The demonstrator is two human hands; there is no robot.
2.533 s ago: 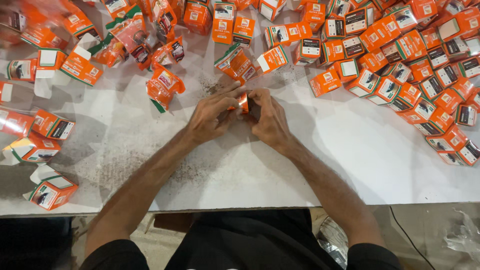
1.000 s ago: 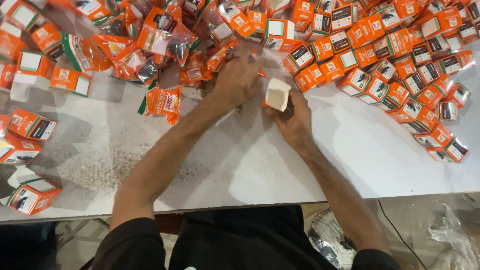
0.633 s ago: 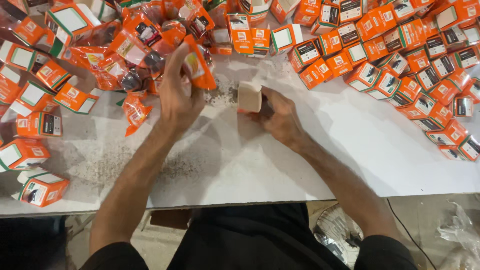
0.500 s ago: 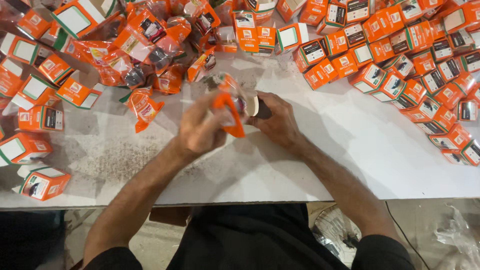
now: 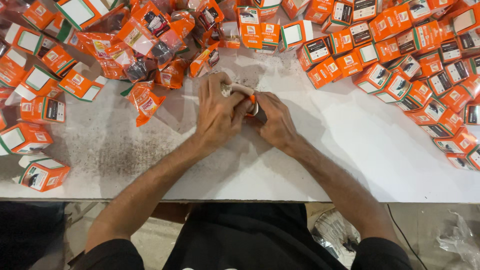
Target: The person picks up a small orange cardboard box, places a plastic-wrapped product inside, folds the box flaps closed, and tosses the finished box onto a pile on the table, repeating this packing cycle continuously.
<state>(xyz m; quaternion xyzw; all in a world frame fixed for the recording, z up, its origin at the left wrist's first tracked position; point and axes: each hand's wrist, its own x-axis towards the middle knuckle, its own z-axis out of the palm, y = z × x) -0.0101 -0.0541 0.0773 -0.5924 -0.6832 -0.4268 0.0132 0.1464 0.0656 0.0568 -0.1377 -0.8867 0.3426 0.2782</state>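
Note:
My left hand (image 5: 217,111) and my right hand (image 5: 274,121) meet at the middle of the white table (image 5: 350,155). Together they close around a small orange and white box (image 5: 248,98), mostly hidden by my fingers. A plastic packet seems to be pressed into it under my left hand, though I cannot see it clearly. Orange plastic packets (image 5: 145,97) lie just left of my left hand. Closed orange boxes (image 5: 380,75) lie to the right of my right hand.
Open orange and white boxes (image 5: 37,175) sit along the left edge of the table. A heap of packets and boxes (image 5: 150,35) fills the far left. Rows of closed boxes (image 5: 440,95) run down the right side. The table's front edge is near my body.
My left hand reached into the packet heap, picked up an orange packet and brought it to the box in my right hand. Both hands now close on the box.

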